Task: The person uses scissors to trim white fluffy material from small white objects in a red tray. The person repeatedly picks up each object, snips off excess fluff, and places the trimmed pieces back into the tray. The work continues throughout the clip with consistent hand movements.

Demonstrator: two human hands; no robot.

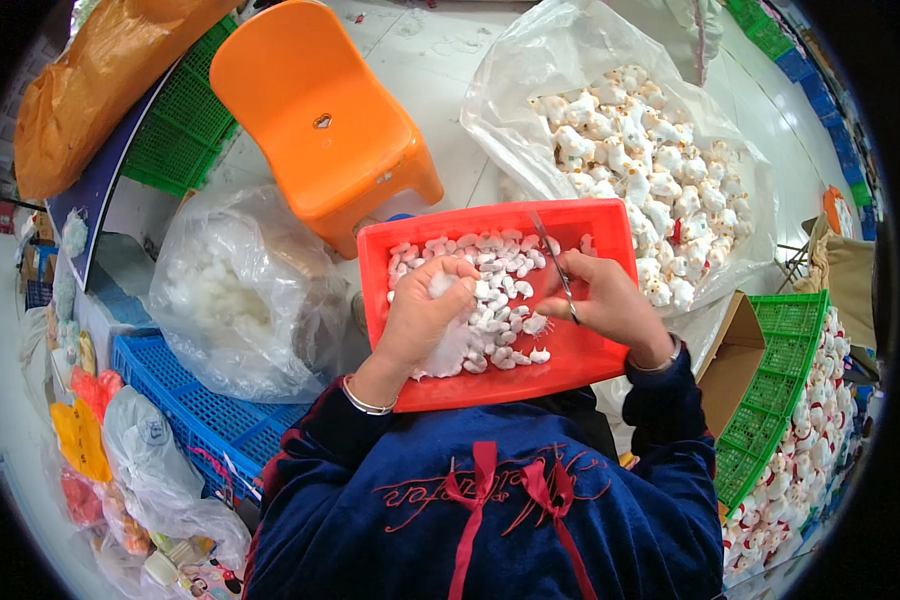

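Pinching with thumb and fingertips brought together, the left hand (pixel 420 312) holds white fluff (pixel 448 345) over the near left part of the red tray (pixel 592 350); exactly what sits between the fingertips is hidden. The fingers of the right hand (pixel 610 300) are clamped around the handle end of a slim metal tool (pixel 548 242), its other end pointing toward the tray's far rim; I cannot tell whether its 2 arms meet. Small white pieces (pixel 490 265) lie loose in the tray, mostly at its middle and left, apparently kept from scattering by the raised walls. The tray is close against the person's front, presumably so that 2 hands reach it easily; what bears it is out of sight. Beyond its left side stands 1 clear bag of fluff (pixel 280 365); beyond its right, 1 larger bag (pixel 515 85) of white plush forms (pixel 660 180), gaping open, likely for easy reach.
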